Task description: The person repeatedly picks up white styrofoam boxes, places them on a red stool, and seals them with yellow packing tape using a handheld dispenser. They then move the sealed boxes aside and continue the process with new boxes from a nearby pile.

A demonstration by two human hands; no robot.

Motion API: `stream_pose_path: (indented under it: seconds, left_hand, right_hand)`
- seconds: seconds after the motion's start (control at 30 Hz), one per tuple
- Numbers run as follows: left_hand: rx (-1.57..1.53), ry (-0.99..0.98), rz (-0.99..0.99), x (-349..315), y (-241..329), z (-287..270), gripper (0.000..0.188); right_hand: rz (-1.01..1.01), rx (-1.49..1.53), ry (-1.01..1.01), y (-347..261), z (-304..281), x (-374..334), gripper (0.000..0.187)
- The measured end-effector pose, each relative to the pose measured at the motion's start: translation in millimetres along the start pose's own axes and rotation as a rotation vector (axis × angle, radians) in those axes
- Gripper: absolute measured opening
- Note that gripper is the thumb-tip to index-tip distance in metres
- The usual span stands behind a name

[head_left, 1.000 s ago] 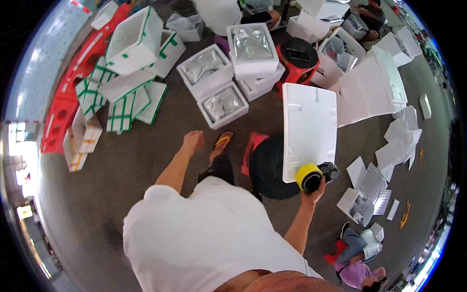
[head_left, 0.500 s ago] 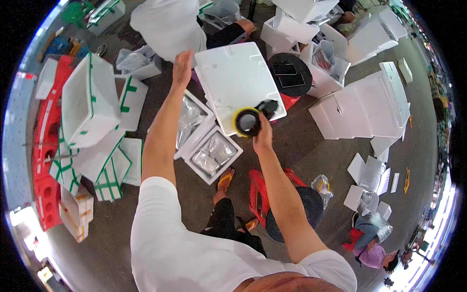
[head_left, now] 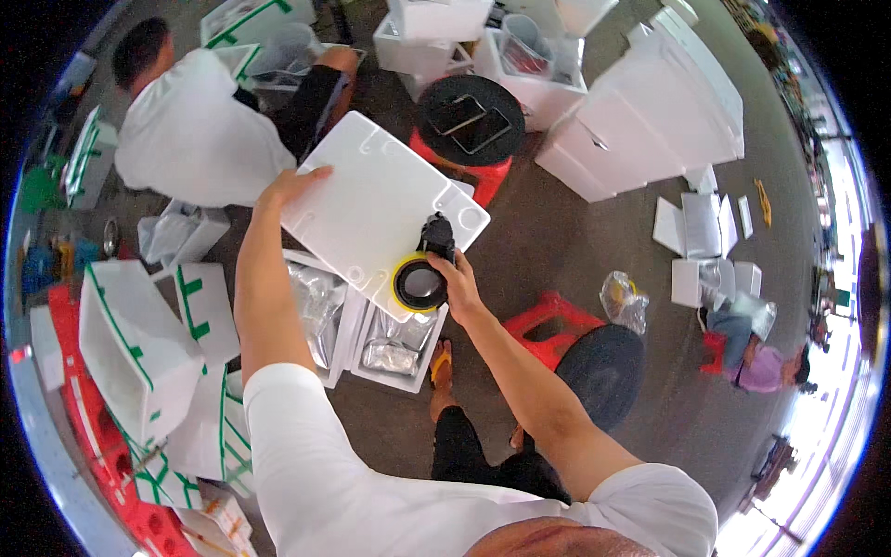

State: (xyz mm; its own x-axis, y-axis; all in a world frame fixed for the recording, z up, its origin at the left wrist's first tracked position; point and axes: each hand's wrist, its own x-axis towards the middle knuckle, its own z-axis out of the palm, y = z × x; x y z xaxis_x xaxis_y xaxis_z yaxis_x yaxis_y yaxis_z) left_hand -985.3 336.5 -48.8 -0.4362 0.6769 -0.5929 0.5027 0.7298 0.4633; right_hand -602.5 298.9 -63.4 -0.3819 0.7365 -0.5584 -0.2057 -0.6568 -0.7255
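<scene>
My left hand (head_left: 290, 188) grips the far left edge of a white foam lid (head_left: 380, 195), with fingers resting on its top. In my right hand (head_left: 461, 290) is a black tape dispenser (head_left: 418, 281) with a yellow-edged roll, held over the lid's near right part. Below the lid sits an open white foam box (head_left: 408, 382), with silver foil packs (head_left: 392, 356) inside. A second open compartment or box beside it holds clear and silver bags (head_left: 316, 302); the lid partly hides both.
A red stool with a black round top (head_left: 471, 121) bears two phones. Another black-topped stool (head_left: 601, 376) stands at my right. Foam boxes with green tape (head_left: 139, 343) are piled by a red barrier (head_left: 83, 390). A co-worker in white (head_left: 200, 139) sits at the far left.
The lid has turned so its left edge swings nearer and lower, and my left hand has moved with it. My right hand and the tape dispenser have shifted left and nearer. The whole view has turned.
</scene>
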Motion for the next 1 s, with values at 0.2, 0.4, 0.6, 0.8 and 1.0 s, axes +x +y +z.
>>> stream_pose_path:
  seconds: [0.2,0.4,0.6,0.8,1.0]
  left_hand:
    - [0.063,-0.113,0.18,-50,-23,35,0.089]
    - [-0.769,-0.179,-0.031,-101,-77,85,0.075]
    - [-0.628,-0.04,-0.006,-180,-22,112,0.062]
    - [-0.282,-0.104,0.221,-337,115,162,0.062]
    - [-0.217,-0.096,0.318,-434,204,307,0.069]
  right_hand:
    - [0.035,0.117,-0.045,-9,-61,-4,0.042]
    - [-0.003,-0.287,-0.116,-38,-69,3,0.064]
    - [0.124,0.008,-0.027,-44,-140,-79,0.055]
    - [-0.008,0.035,0.121,-102,-232,-291,0.056]
    - [-0.126,-0.035,0.331,-152,-369,-446,0.059]
